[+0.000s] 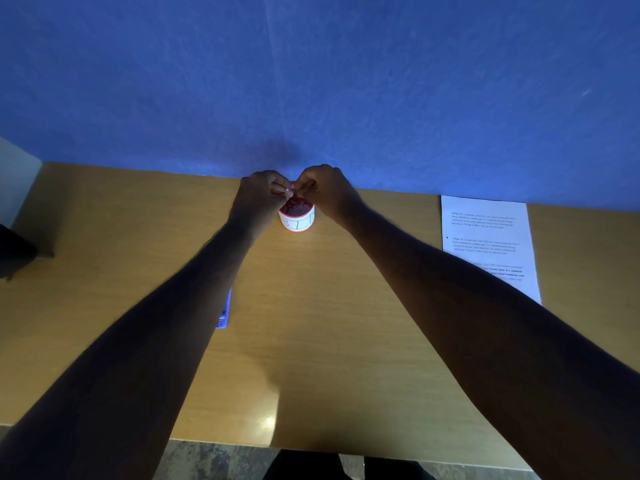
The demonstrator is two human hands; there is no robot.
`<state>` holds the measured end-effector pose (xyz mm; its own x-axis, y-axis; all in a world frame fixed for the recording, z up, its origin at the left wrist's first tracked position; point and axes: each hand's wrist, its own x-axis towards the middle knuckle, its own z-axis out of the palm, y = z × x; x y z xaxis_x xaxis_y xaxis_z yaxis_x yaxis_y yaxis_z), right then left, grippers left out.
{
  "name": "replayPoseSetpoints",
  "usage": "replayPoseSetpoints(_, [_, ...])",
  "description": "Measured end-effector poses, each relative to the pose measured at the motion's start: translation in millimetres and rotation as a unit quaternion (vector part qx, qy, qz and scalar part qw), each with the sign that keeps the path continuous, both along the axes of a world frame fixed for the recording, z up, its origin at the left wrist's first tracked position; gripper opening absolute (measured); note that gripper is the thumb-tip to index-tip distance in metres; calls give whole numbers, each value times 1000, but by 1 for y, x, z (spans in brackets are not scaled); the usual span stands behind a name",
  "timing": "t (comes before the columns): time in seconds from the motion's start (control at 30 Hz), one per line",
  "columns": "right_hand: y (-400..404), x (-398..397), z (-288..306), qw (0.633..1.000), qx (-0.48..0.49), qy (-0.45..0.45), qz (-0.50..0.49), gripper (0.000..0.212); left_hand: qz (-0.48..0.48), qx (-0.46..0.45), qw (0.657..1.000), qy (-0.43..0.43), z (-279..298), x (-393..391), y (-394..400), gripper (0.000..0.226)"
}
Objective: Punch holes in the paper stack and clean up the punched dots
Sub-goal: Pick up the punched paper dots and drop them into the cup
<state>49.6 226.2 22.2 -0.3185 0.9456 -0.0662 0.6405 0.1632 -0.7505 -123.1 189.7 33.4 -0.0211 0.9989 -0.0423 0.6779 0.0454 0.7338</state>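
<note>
Wooden desk [311, 306], both hands — left [258, 195], right [327, 192] — pinching above cup [298, 216]

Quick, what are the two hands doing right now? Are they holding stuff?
Left hand: fingers curled, pinching a tiny white bit over the cup.
Right hand: fingers curled over the cup; what it holds cannot be told.

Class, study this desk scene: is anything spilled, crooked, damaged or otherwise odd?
Nothing looks spilled or damaged. The small white cup with a red rim stands upright on the wooden desk, both hands bunched just above it. The printed white paper sheet lies flat at the right, only slightly skewed to the desk's edge.
</note>
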Motion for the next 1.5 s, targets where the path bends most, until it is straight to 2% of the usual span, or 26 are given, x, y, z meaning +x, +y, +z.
replayPoseSetpoints(0.2, [-3, 1, -2, 1000, 4, -19, 0, 15, -23, 17, 999, 43, 1, -1, 3, 21])
replayPoseSetpoints(0.43, [-7, 2, -3, 999, 4, -32, -9, 16, -62, 13, 992, 105, -1, -3, 6, 26])
replayPoseSetpoints(0.8, [-12, 1, -2, 999, 13, -48, -11, 17, -26, 15, 998, 63, 10, 1, 4, 22])
replayPoseSetpoints(1.0, [-19, 5, -1, 990, 86, -102, -41, 13, -39, 43, 995, 86, 10, 4, -3, 19])
replayPoseSetpoints(1.1, [-28, 9, 0, 993, 77, -83, -21, 23, -36, 45, 995, 85, 11, -1, -3, 14])
replayPoseSetpoints(1.3, [-57, 36, -1, 992, 111, -60, -24, 30, -36, 80, 991, 103, 18, 4, -17, 24])
replayPoseSetpoints(1.5, [-112, 84, -10, 986, 113, -124, -22, 24, 16, 124, 986, 106, 24, 25, -49, 17])
